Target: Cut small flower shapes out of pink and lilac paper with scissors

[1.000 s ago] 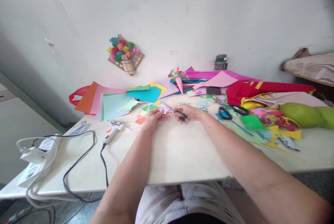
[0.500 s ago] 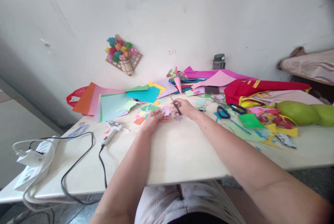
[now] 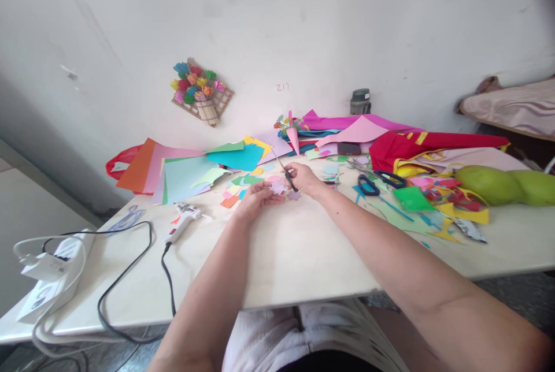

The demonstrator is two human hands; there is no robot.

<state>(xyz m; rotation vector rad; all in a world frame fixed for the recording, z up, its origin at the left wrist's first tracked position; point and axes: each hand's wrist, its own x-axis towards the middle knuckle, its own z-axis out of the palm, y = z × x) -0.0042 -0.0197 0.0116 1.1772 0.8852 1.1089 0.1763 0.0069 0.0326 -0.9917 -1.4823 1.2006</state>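
Note:
My left hand (image 3: 256,201) is closed at the fingertips on a small lilac paper flower (image 3: 277,188), held just above the table. My right hand (image 3: 306,179) grips a slim tool with a black handle (image 3: 290,180) and a thin metal shaft, which points up and away to the left. The handle's lower end is beside the paper flower; whether they touch I cannot tell. Another lilac paper piece (image 3: 294,195) lies by the right hand. Small coloured paper cuttings (image 3: 236,188) are scattered just beyond the left hand.
On the left are a glue gun (image 3: 184,224) with a black cord and a power strip (image 3: 56,279). Coloured sheets (image 3: 184,178) lie at the back, near a pink paper cone with flowers (image 3: 293,140). Blue-handled scissors (image 3: 368,185), scraps and a green pillow-like object (image 3: 489,183) lie right.
The view has shifted slightly, so the things on the table appear a little further left. Both hands keep their holds on the flower and the tool with hardly any movement.

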